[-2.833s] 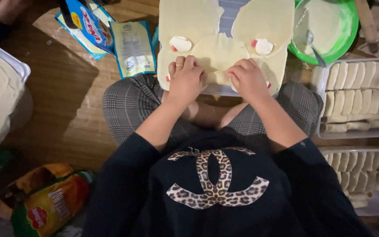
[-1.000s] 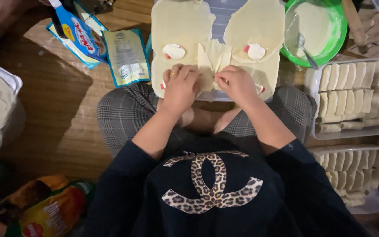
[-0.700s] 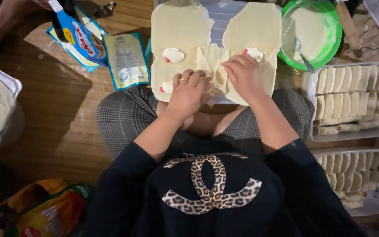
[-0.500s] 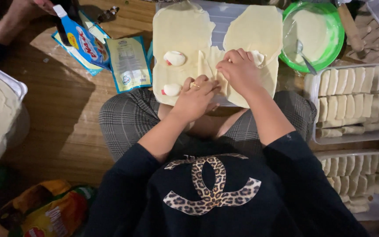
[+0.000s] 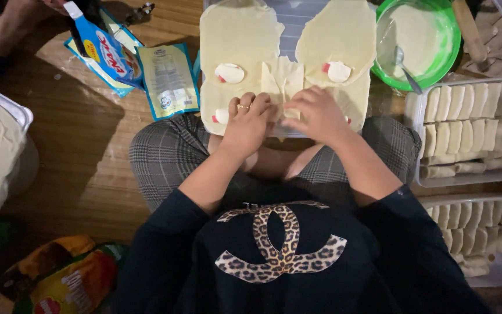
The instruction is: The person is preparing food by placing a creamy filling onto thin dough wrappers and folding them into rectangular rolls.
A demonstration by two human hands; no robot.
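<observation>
Wooden floor lay under me as my left hand [image 5: 250, 119] and right hand [image 5: 319, 113], fingers curled together, pinched the folded wrapper [image 5: 283, 81] on the lap board [image 5: 312, 14], keeping its filling enclosed.

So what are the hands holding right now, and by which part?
Both the left hand and the right hand press their fingers on the near edge of a folded pale wrapper sheet, rolling it rather than lifting it.

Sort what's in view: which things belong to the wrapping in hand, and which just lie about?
In use: left hand, right hand, folded wrapper, flat wrappers, filling pieces, green bowl, trays of finished rolls.

Lying about: blue packets, orange bags.
</observation>
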